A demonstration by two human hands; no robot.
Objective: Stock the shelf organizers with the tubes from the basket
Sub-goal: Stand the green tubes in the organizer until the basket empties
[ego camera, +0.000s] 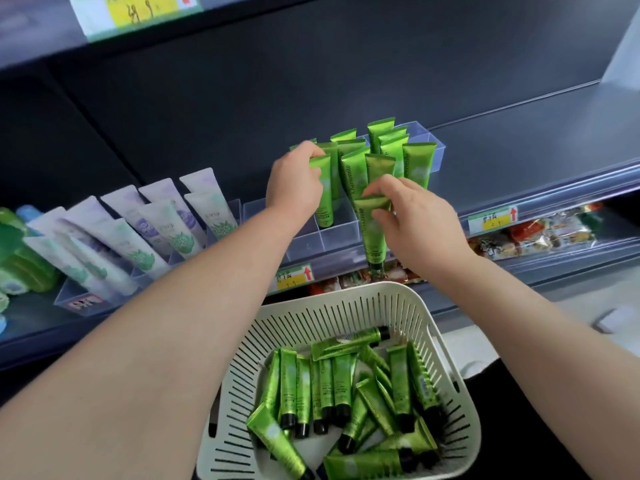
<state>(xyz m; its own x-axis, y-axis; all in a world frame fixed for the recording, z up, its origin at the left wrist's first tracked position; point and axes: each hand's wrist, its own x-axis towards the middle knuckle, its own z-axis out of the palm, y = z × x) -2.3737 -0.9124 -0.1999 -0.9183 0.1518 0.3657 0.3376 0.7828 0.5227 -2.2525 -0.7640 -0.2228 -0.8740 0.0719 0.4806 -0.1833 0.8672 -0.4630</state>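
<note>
The white slotted plastic basket (446,344) sits closest, holding roughly eighteen green black-capped tubes (398,379) in a loose heap. Above it, stocking is under way. The left hand (294,181) grips one green tube (323,202) cap-down in the clear plastic shelf organizer (304,240), where about ten stand. The right hand (412,220) pinches a second tube (372,233) by its crimped end, hanging before the organizer's front edge; next it likely needs lifting into a free compartment.

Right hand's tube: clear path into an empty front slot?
Likely yes: right hand holds the tube just before the organizer, whose front slots look empty; left hand is further left.
</note>
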